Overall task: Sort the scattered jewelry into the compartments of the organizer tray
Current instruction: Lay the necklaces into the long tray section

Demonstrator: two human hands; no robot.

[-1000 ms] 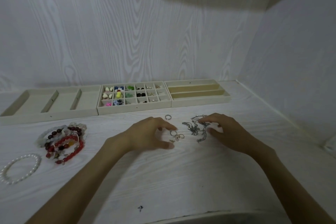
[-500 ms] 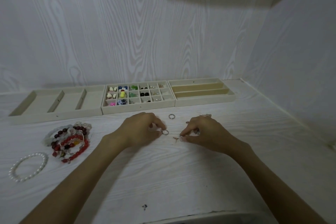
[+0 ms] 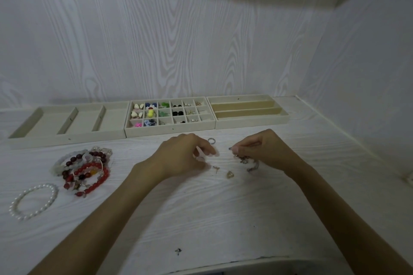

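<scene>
Three trays line the back wall, touching side to side: a wide-slot tray point(image 3: 69, 127), the gridded organizer tray point(image 3: 169, 128) and a long-slot tray point(image 3: 251, 121). Bare table point(image 3: 201, 212) runs between them and the near edge. A silver ring point(image 3: 211, 140) lies just in front of the organizer, with a small stud point(image 3: 215, 168), a gold piece point(image 3: 230, 174) and a chain tangle point(image 3: 250, 163) close behind it. Beaded bracelets point(image 3: 86, 171) and a pearl bracelet point(image 3: 33, 202) crowd the left side. The side wall point(image 3: 362, 78) closes the right.

Beige tray point(image 3: 169, 131); red bead bracelets point(image 3: 89, 174); white pearl bracelet point(image 3: 33, 202).
</scene>
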